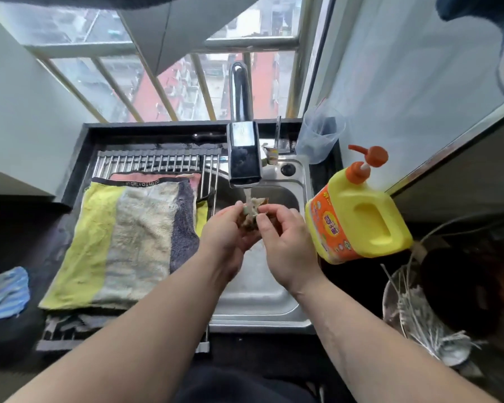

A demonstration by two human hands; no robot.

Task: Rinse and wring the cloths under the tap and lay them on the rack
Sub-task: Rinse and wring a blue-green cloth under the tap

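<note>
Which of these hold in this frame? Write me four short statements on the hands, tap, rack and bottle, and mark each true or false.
1. Water runs from the tap onto the small cloth. True.
2. The left hand hangs idle, holding nothing. False: it grips the small cloth together with the right hand.
3. A striped cloth lies on the rack. True.
4. The yellow bottle stands left of the sink. False: it stands on the right.
</note>
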